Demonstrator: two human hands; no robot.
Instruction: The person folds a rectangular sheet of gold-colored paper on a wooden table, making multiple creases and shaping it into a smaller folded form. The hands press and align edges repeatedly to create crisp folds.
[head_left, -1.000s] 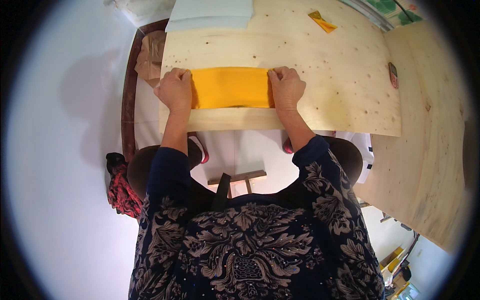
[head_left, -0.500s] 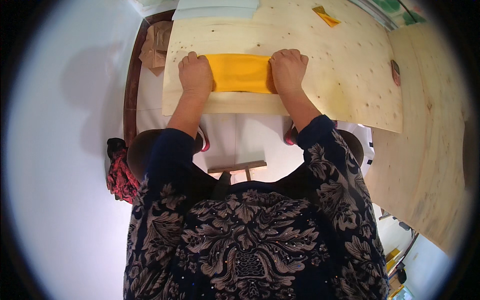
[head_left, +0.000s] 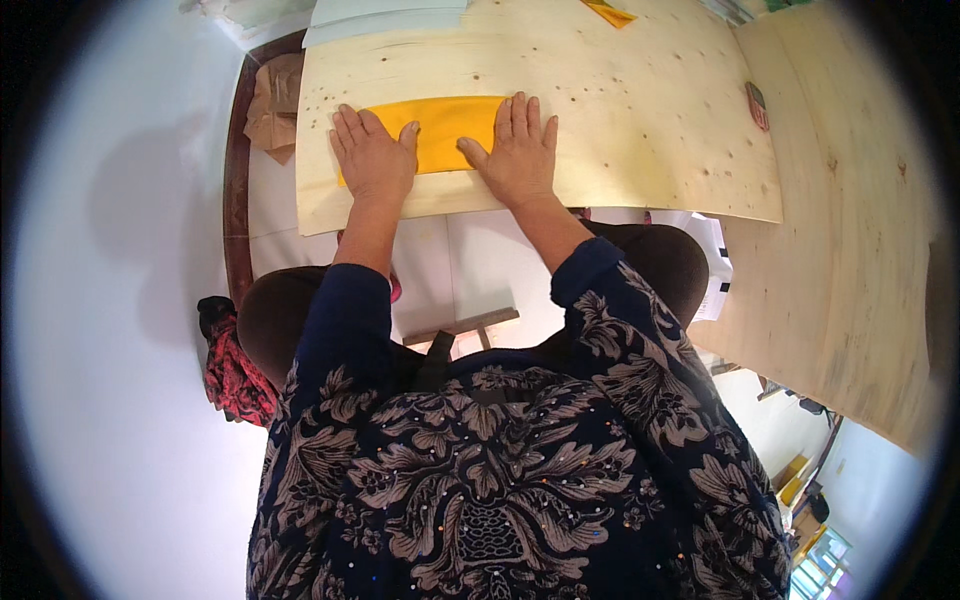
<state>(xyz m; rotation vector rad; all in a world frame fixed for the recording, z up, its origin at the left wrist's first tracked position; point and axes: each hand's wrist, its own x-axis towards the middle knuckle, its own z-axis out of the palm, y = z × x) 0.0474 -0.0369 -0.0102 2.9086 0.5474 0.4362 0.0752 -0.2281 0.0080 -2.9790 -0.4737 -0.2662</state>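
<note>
A folded yellow sheet [head_left: 440,132] lies flat on a pale plywood board [head_left: 620,120]. My left hand [head_left: 373,155] rests palm down on the sheet's left part, fingers spread and pointing away from me. My right hand [head_left: 519,150] presses flat on its right end the same way. Only the strip of yellow between and above the hands shows. Neither hand grips anything.
Crumpled brown paper [head_left: 272,105] lies left of the board. Pale blue sheets [head_left: 385,15] sit at the far edge, with a small yellow scrap [head_left: 608,12] nearby. A small reddish object [head_left: 757,105] lies at the right. A red cloth [head_left: 235,365] hangs at the lower left.
Both hands have slid inward over the yellow sheet, from its two ends toward its middle, and now lie flat with fingers spread.
</note>
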